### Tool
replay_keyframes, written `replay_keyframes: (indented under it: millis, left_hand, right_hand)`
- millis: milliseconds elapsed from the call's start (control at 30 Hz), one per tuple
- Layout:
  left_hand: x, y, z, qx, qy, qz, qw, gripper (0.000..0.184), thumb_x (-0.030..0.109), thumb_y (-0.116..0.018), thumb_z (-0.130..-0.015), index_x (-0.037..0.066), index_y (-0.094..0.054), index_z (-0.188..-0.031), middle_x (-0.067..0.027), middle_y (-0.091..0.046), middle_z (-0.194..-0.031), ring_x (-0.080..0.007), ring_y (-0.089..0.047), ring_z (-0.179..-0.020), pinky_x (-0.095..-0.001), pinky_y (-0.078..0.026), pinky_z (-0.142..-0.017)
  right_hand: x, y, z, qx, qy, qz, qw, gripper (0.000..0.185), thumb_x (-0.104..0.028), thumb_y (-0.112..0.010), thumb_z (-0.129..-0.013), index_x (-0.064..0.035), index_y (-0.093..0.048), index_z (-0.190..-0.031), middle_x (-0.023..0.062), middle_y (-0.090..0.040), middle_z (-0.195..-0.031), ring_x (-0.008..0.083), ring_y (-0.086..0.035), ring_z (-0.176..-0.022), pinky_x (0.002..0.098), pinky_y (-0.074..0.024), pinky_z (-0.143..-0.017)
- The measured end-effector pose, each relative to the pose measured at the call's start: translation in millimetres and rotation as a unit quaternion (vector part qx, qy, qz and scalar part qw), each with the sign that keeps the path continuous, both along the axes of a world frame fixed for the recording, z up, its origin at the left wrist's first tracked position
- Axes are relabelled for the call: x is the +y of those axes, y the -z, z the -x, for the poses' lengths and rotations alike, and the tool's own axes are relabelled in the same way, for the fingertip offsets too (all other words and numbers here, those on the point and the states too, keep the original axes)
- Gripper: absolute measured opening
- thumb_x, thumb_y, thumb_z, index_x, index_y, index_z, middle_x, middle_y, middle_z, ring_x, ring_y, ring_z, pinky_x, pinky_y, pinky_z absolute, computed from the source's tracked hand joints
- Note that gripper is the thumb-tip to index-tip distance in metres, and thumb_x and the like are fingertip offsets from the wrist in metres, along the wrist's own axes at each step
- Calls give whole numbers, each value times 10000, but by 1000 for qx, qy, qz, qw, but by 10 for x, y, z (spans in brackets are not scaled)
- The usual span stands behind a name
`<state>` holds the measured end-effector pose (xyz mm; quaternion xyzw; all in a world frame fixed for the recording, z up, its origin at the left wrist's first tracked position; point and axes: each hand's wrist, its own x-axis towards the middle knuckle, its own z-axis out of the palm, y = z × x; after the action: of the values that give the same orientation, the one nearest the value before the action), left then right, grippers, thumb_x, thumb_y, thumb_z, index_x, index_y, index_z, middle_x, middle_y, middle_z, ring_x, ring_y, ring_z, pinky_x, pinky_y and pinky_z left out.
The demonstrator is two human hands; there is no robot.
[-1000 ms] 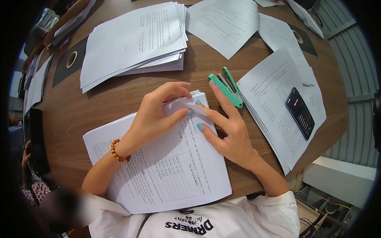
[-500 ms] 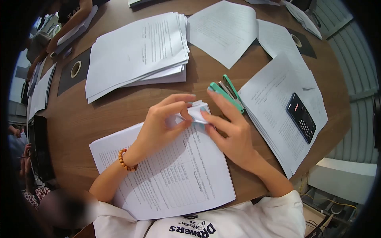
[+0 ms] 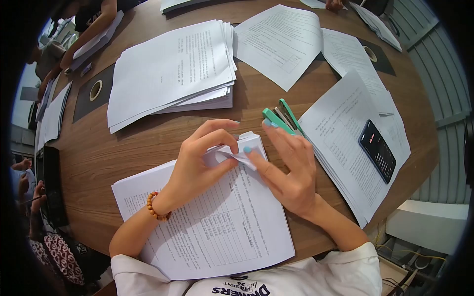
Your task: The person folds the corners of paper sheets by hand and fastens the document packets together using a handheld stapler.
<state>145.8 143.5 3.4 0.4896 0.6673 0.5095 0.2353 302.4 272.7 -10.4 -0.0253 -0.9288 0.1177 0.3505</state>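
A stack of printed sheets [image 3: 222, 232] lies on the table close to my body, its top corner curled up. My left hand [image 3: 200, 160], with a beaded bracelet at the wrist, pinches that curled paper between thumb and index finger. Against the other side of the fold rests my right hand [image 3: 291, 177], its index fingertip on the paper and its other fingers extended near the green stapler [image 3: 281, 118]. The right thumb is hidden. The stapler lies with its arms apart, touching the papers on the right.
A thick paper stack [image 3: 170, 74] stands at the upper left. A phone [image 3: 377, 151] lies on the right-hand papers [image 3: 340, 118]. A loose sheet [image 3: 281, 42] is at the top. Other people's arms [image 3: 91, 34] show at the left edge, beside a black tray [image 3: 49, 185].
The curled corner has changed shape between my fingers. My right hand has turned, and its fingers are closer together. The view has shifted, so the table's contents appear lower.
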Motion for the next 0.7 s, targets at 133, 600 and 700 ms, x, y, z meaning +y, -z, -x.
replay_keyframes:
  millis: [133, 600, 700]
  left_hand:
    - [-7, -37, 2, -4, 20, 8, 1000, 157, -67, -664, -671, 35, -575, -752, -103, -554, -1176, -225, -613, -1004, -314, -496, -841]
    - [-16, -38, 30, 11, 19, 25, 999, 147, -91, -653, -657, 12, -565, -713, -119, -552, -1187, -233, -607, -1034, -300, -506, -833]
    - [-17, -30, 39, 8, 25, 26, 999, 146, -88, -657, -660, 12, -564, -712, -117, -553, -1188, -231, -604, -1039, -298, -506, -834]
  right_hand:
    - [26, -4, 2, -13, 4, 191, 982, 382, -140, -745, -634, -69, -669, -1001, 191, -449, -1339, 301, -468, -1188, 402, -391, -899]
    - [41, -6, 19, -61, 11, 92, 994, 374, -133, -743, -628, -39, -668, -983, 170, -470, -1328, 295, -468, -1196, 410, -385, -892]
    - [8, -31, 22, -71, 38, 60, 995, 354, -128, -739, -628, -50, -674, -967, 155, -485, -1320, 288, -485, -1179, 406, -391, -883]
